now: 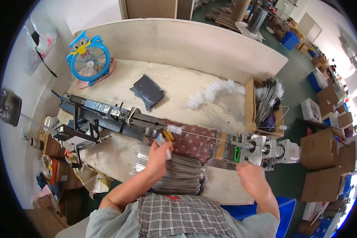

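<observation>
A white-bristled wire brush (174,129) lies stretched across the middle of the bench, its thin stem running right to the metal chuck of a machine (258,147). My left hand (156,159) is closed just below the bristles, around a small white piece (168,154) whose kind I cannot make out. Beside its fingertips is a yellow-handled tool (169,135). My right hand (251,176) is curled at the near side of the chuck; what its fingers hold, if anything, is hidden. Under my left wrist lies a thick bundle of metal wires (180,172).
A long black metal fixture (107,113) extends left. Behind are a blue fan (90,63), a dark pad (147,90) and fanned white brushes (218,93). A cardboard box of wire brushes (250,103) stands right. Green snips (237,154) sit by the chuck.
</observation>
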`<state>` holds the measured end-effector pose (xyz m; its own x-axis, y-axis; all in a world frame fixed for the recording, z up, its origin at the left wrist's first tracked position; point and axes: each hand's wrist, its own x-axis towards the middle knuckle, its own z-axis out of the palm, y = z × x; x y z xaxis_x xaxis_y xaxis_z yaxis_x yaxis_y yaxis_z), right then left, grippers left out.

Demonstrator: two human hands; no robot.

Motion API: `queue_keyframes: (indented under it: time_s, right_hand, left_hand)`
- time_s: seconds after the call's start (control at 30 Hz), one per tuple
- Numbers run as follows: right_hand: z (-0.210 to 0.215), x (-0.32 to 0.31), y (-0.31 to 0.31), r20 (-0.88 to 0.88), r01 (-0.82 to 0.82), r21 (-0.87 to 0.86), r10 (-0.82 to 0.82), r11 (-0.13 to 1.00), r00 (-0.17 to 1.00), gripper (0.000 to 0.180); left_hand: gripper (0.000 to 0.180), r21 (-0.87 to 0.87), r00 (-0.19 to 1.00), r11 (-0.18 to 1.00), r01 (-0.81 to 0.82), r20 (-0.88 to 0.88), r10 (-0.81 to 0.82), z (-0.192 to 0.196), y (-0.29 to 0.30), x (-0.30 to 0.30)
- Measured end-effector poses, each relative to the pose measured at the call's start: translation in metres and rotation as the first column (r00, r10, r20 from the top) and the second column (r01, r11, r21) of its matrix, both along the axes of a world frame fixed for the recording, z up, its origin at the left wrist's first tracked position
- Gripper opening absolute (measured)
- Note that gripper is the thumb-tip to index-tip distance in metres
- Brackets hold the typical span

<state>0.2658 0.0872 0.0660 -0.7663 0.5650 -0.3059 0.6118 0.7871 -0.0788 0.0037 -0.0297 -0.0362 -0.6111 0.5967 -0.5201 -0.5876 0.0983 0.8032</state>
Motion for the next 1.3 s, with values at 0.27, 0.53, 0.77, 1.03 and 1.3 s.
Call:
queue_keyframes:
  time_s: [0.27,0.53,0.77,1.03,1.3]
  right_hand:
    - [0.038,0.007,0.057,-0.535,0.256,0.059,-0.186,0.965,0.824,0.022]
    - [0.009,-0.070,0.068,-0.653,0.061,-0.102,-0.113,0.993,0.749,0.028]
    - [-0.019,-0.074,0.074,-0.586,0.133,0.079,-0.062,0.988,0.808,0.017]
    - [-0.010,-0.070,0.079,-0.562,-0.107,-0.254,-0.057,0.961,0.825,0.012]
    - [-0.025,-0.103,0.085,-0.660,-0.017,0.200,0.147,0.980,0.737,0.008]
  left_hand:
    - [0.047,0.600,0.567,0.797,-0.076,0.683,-0.460,0.071,-0.030,-0.052]
    - [0.032,0.109,0.572,0.758,0.643,-0.726,-0.381,0.041,0.033,0.032]
    - [0.007,-0.354,-0.218,0.814,0.460,-0.934,-0.283,0.000,0.109,0.035]
    - [0.018,-0.353,-0.440,0.869,0.346,-0.879,-0.182,-0.005,0.144,0.029]
    - [0.015,-0.263,0.130,0.879,0.397,-0.932,-0.338,0.021,-0.011,-0.010]
